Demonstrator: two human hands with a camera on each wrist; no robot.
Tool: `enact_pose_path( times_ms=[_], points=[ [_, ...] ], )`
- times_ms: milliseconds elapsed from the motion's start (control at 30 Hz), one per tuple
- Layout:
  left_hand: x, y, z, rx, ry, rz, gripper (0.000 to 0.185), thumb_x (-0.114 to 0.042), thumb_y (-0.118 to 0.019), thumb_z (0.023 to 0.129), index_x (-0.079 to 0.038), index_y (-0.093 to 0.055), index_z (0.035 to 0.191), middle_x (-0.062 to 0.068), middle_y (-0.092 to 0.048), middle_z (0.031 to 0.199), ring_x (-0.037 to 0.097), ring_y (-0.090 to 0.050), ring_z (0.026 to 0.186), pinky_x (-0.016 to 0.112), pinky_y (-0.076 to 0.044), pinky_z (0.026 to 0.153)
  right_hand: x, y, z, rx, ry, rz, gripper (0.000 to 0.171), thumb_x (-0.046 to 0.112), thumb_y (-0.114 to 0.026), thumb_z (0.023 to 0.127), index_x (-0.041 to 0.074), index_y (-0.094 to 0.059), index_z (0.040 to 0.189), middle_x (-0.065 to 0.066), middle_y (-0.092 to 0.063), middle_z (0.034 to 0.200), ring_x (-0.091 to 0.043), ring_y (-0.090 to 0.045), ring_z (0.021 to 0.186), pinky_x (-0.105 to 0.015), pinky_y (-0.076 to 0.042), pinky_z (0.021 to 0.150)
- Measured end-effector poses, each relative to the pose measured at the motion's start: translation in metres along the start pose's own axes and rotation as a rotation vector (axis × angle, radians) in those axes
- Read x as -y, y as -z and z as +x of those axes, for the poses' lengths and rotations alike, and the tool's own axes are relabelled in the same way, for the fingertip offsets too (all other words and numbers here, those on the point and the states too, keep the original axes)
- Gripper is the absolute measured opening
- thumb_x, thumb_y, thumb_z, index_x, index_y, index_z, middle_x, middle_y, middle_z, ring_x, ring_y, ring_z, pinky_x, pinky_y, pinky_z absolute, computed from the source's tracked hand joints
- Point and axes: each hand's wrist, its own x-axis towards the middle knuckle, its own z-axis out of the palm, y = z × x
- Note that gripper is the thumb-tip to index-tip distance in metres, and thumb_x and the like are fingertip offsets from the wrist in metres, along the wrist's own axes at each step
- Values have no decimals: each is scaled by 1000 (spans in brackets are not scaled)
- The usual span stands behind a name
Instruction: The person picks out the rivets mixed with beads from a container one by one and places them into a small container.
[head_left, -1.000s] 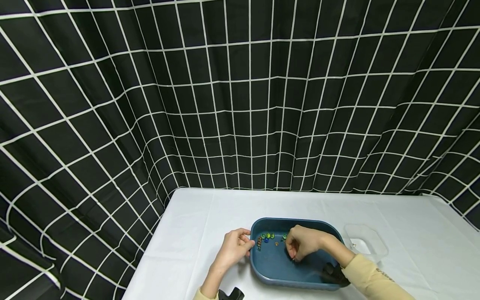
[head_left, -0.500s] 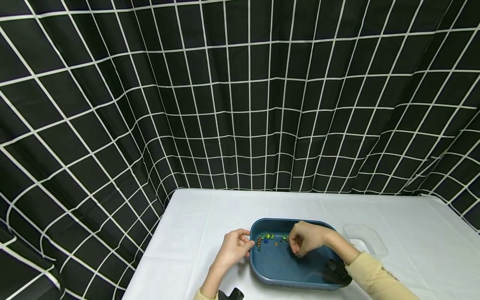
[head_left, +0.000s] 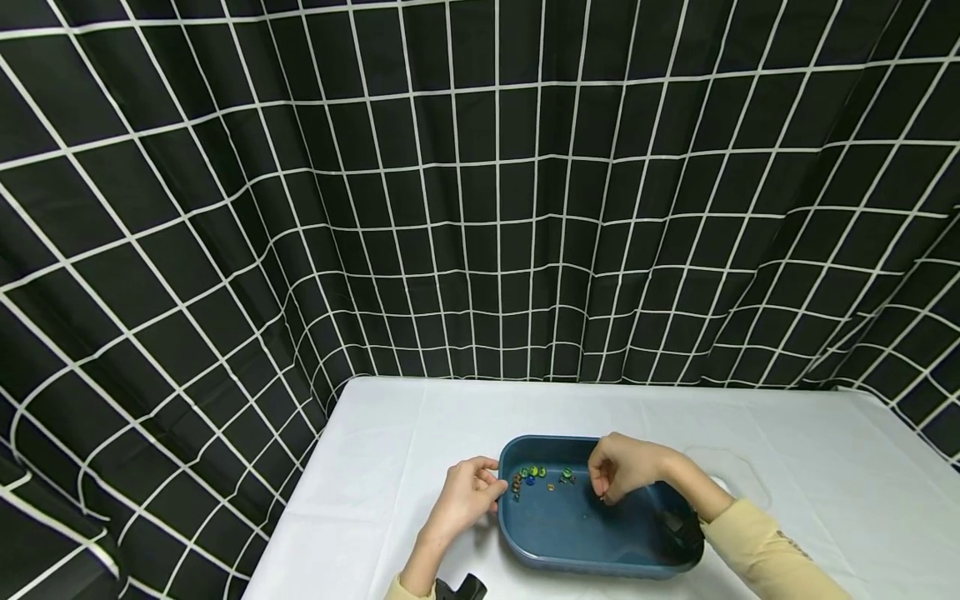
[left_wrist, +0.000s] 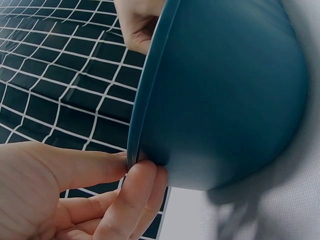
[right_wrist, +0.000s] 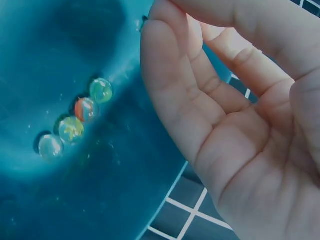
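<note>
A blue tub point(head_left: 577, 542) stands on the white table. Its left rim is pinched by my left hand point(head_left: 465, 498), thumb inside and fingers against the outer wall in the left wrist view. Inside the tub, my right hand point(head_left: 630, 467) has thumb and fingertips together over the floor; a small orange spot, apparently a marble point(head_left: 602, 498), shows at their tips. Brown-orange marbles point(head_left: 517, 485) form a row by the left wall. Green-yellow marbles point(head_left: 534, 472) line the back wall, a blue marble point(head_left: 531, 481) before them. Several clear swirled marbles point(right_wrist: 87, 110) show in the right wrist view.
A transparent plastic container point(head_left: 738, 479) is right of the tub, partly behind the right forearm. One lone orange marble point(head_left: 551, 487) and a green marble cluster point(head_left: 567, 475) lie farther right in the tub. A black-and-white grid curtain point(head_left: 480, 250) hangs behind the table.
My right hand has moved right and toward the tub's back, fingertips staying together, uncovering the green cluster. My left hand has kept its grip on the rim.
</note>
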Motion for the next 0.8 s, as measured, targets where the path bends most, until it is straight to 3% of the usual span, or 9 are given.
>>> enact_pose_path(
  times_ms=[367,800],
  points=[
    [1,0,1,-2,-5,15,31,2,-65,80,15,-57,107,4,-58,73,12,-59,51,17,-43,45,3,10,-12,-43,-46,32,14,-10,-71,65,2,-66,69,4,-59,62,0,-50,54,-21,-48,49],
    [0,-1,0,-5,-1,17,31,2,-65,81,15,-57,107,5,-58,73,14,-60,51,17,-42,45,0,19,-25,-69,-38,41,14,-9,-71,65,2,-64,70,2,-60,64,-2,-51,56,-22,-49,51]
  ],
)
